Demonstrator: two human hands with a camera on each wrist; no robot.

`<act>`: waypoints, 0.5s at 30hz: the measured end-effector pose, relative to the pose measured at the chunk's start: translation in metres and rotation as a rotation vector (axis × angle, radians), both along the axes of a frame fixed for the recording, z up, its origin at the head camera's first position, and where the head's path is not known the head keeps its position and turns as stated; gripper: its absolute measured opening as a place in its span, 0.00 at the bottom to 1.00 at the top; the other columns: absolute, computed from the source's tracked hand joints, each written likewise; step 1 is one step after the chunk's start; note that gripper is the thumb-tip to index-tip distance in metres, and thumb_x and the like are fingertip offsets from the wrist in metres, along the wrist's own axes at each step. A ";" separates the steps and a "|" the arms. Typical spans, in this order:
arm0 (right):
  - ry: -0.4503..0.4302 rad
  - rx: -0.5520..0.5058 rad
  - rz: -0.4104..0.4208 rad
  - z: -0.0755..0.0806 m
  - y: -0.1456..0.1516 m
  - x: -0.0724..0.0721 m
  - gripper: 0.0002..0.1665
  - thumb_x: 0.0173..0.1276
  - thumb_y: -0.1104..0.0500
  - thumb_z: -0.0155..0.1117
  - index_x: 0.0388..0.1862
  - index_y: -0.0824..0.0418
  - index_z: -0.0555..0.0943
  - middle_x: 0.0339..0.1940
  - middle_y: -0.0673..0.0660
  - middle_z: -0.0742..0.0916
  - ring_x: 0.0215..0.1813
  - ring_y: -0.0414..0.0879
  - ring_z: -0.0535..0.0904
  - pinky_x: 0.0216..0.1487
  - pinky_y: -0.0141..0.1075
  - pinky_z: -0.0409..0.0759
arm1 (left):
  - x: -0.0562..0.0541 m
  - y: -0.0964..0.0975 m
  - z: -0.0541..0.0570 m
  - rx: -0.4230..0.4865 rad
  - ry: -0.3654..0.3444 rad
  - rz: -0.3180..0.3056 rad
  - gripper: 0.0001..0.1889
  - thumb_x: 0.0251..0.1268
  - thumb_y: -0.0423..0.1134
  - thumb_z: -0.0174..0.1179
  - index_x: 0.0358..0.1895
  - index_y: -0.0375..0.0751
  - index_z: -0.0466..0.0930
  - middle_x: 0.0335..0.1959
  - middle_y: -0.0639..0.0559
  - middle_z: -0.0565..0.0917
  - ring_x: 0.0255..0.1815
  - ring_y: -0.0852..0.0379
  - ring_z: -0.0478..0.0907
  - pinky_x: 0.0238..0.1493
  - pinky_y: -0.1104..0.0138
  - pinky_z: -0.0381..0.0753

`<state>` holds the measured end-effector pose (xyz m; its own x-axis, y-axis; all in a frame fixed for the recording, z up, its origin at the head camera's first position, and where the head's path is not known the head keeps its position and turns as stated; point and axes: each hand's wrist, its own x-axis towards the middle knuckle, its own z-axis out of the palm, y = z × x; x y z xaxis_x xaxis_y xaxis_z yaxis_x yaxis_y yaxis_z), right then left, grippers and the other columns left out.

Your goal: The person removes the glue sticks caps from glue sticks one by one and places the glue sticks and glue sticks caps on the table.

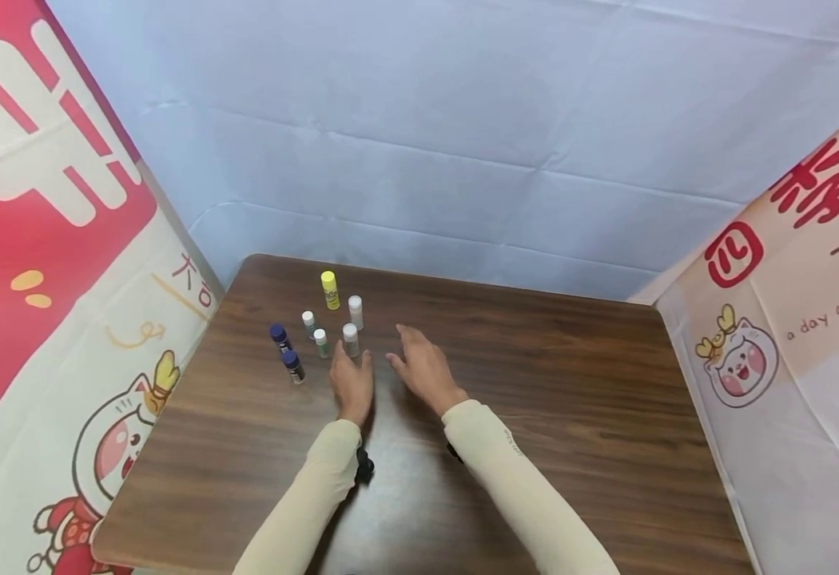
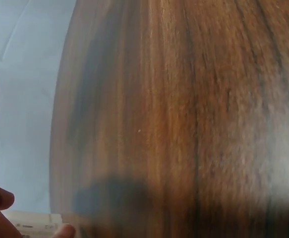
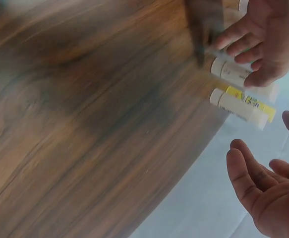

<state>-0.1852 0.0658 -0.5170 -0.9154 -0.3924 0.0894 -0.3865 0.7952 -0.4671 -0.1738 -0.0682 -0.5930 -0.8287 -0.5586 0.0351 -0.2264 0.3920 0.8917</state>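
My left hand point(image 1: 352, 387) reaches beside a white glue stick point(image 1: 351, 339), its thumb and index finger spread on either side. Fingers and part of the white stick show at the lower left of the left wrist view. My right hand point(image 1: 428, 369) is over the table to the right, fingers stretched and holding nothing; it shows at the lower right of the right wrist view. Another white stick point(image 1: 356, 312) stands behind. A yellow glue stick point(image 1: 330, 291), a green-labelled stick point(image 1: 322, 343) and a smaller white-capped stick point(image 1: 309, 324) stand close by.
Two dark blue glue sticks point(image 1: 293, 367) stand left of the group. The brown wooden table point(image 1: 570, 383) extends far to the right. A pale cloth point(image 1: 427, 144) hangs behind its back edge, with printed sheets at both sides.
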 end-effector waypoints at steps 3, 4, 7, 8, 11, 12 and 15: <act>0.009 -0.018 0.028 -0.001 -0.008 -0.003 0.32 0.71 0.52 0.61 0.68 0.66 0.68 0.66 0.63 0.75 0.57 0.55 0.78 0.57 0.46 0.76 | -0.003 0.001 -0.003 0.019 0.008 0.045 0.31 0.63 0.39 0.64 0.65 0.28 0.66 0.59 0.30 0.75 0.59 0.35 0.72 0.60 0.48 0.68; 0.012 -0.016 0.034 -0.002 -0.011 -0.003 0.31 0.71 0.53 0.61 0.68 0.65 0.69 0.65 0.63 0.75 0.58 0.54 0.78 0.58 0.45 0.76 | -0.004 0.001 -0.004 0.021 0.008 0.056 0.30 0.63 0.39 0.64 0.65 0.28 0.67 0.58 0.30 0.76 0.59 0.35 0.72 0.60 0.48 0.69; 0.037 -0.013 0.039 -0.004 -0.018 -0.006 0.29 0.70 0.53 0.62 0.66 0.64 0.71 0.63 0.62 0.77 0.57 0.54 0.79 0.57 0.44 0.76 | -0.006 0.001 -0.006 0.025 0.010 0.075 0.29 0.63 0.40 0.64 0.63 0.30 0.68 0.57 0.32 0.77 0.58 0.36 0.73 0.59 0.48 0.70; 0.045 -0.011 0.038 -0.004 -0.021 -0.006 0.29 0.70 0.54 0.63 0.66 0.63 0.72 0.63 0.61 0.78 0.57 0.53 0.79 0.57 0.44 0.76 | -0.007 0.001 -0.007 0.024 0.012 0.079 0.29 0.63 0.40 0.64 0.63 0.30 0.69 0.56 0.32 0.78 0.58 0.36 0.74 0.59 0.48 0.70; 0.066 -0.022 0.031 -0.005 -0.028 -0.009 0.27 0.69 0.55 0.64 0.64 0.63 0.74 0.61 0.61 0.80 0.56 0.54 0.80 0.56 0.44 0.77 | -0.009 0.002 -0.009 0.022 0.032 0.092 0.27 0.62 0.40 0.65 0.62 0.32 0.71 0.55 0.34 0.79 0.57 0.37 0.75 0.58 0.49 0.70; 0.070 -0.024 0.032 -0.005 -0.030 -0.010 0.27 0.69 0.55 0.64 0.64 0.63 0.74 0.61 0.61 0.80 0.56 0.54 0.80 0.55 0.44 0.77 | -0.010 0.001 -0.010 0.021 0.039 0.099 0.27 0.62 0.40 0.65 0.62 0.32 0.72 0.55 0.35 0.79 0.56 0.37 0.75 0.57 0.49 0.71; 0.076 -0.024 0.045 -0.007 -0.040 -0.014 0.25 0.69 0.56 0.63 0.63 0.63 0.74 0.60 0.61 0.80 0.56 0.53 0.80 0.55 0.44 0.78 | -0.013 0.000 -0.013 0.021 0.059 0.128 0.24 0.61 0.36 0.65 0.60 0.34 0.74 0.54 0.37 0.81 0.55 0.38 0.76 0.56 0.49 0.72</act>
